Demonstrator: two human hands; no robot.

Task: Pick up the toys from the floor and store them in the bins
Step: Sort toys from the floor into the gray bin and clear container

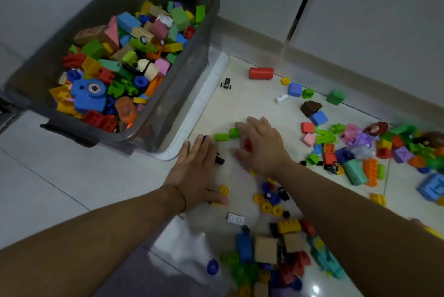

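- We are laying our left hand flat on the pale tiled floor, fingers straight and close together, gripping nothing. We judge it is serving as a stop to sweep against.
- We are spreading our right hand palm-down over a small red plastic brick, fingertips reaching two lime-green plastic bricks. No pinch is visible.
- Small pieces are lying between the palms, so we judge we are raking them into one scoopable heap.
- The grey translucent plastic bin, heaped with blocks, is sitting just beyond the left hand on a white plastic lid, which is keeping the carry short.
- Loose mixed-colour plastic toys are lying scattered on the floor to the right and near us.
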